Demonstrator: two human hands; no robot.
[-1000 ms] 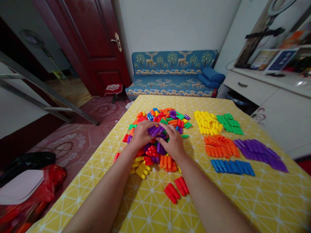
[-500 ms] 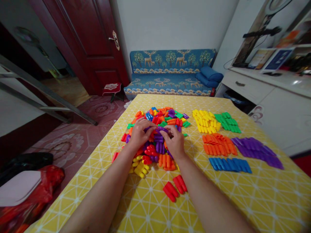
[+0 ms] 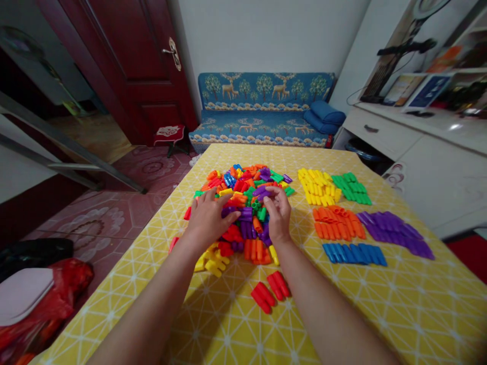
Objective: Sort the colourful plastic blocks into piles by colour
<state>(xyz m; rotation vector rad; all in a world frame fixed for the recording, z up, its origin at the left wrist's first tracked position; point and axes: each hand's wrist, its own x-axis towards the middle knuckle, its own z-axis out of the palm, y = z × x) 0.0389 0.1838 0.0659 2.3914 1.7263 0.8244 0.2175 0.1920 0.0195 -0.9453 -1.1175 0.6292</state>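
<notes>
A mixed pile of plastic tube-shaped building blocks (image 3: 243,185) in several colours lies on the yellow table cover. My right hand (image 3: 278,215) pinches a purple block (image 3: 262,192) between thumb and fingers at the pile's right side. Over the left part of the pile, my left hand (image 3: 207,218) is spread with nothing visible in it. Beneath and between the hands are purple blocks (image 3: 249,229), orange blocks (image 3: 255,250) and yellow blocks (image 3: 213,261). Two red blocks (image 3: 263,297) lie apart, nearer to me.
Sorted groups sit at the right: yellow blocks (image 3: 317,186), green blocks (image 3: 350,188), orange blocks (image 3: 338,223), purple blocks (image 3: 393,230) and blue blocks (image 3: 353,254). Beyond the table (image 3: 228,329) stands a blue patterned sofa (image 3: 258,121). A white cabinet (image 3: 429,172) flanks the right side.
My hands have parted. The left one moved left off the purple block and spread its fingers, while the right one keeps the block and has shifted slightly right.
</notes>
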